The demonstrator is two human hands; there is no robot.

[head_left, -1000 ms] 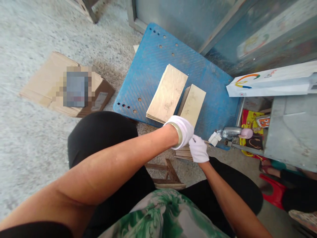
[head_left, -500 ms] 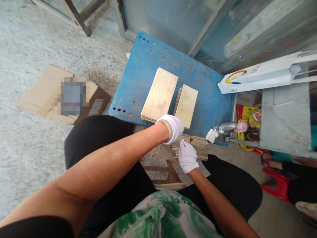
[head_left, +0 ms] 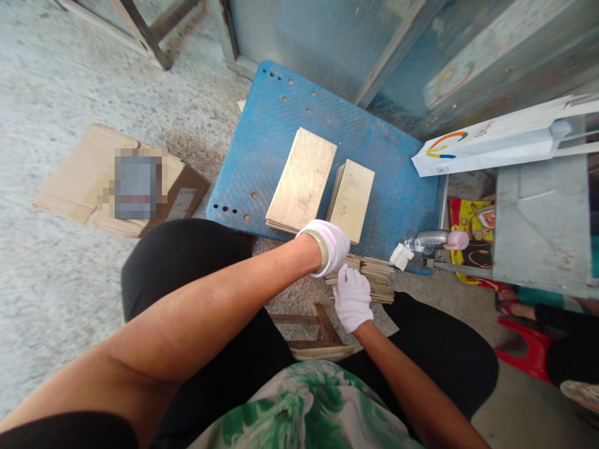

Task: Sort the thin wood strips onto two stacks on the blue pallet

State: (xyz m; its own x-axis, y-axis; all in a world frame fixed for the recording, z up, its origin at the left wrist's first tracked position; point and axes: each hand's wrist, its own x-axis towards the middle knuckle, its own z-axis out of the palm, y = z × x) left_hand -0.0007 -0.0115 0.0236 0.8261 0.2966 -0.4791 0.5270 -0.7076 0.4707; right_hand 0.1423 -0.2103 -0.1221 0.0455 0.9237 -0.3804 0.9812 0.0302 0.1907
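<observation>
My left hand [head_left: 334, 243], in a white glove, is bent over the near edge of the blue platform, beside the low stacks of boards. Its fingers curl downward, and what they hold, if anything, is hidden. Just below it, my right hand [head_left: 352, 298], also gloved in white, has its fingers curled in; I cannot make out anything in them. Bundles of thin boards [head_left: 378, 277] lie behind and beside the right hand. On the platform rest a larger stack of pale flat boards [head_left: 304, 178] and a narrower stack [head_left: 353, 199].
The blue plastic platform [head_left: 248, 143] stands before my knees. A wooden stool frame [head_left: 322, 327] is between my legs. Right are a clear bottle with a pink cap [head_left: 430, 242], a white paper bag [head_left: 486, 143] and a red stool [head_left: 524, 349]. A cardboard box [head_left: 84, 174] lies left.
My left hand has shifted very slightly right and down. The right hand has turned a little, showing more of its curled fingers. The board stacks have not moved.
</observation>
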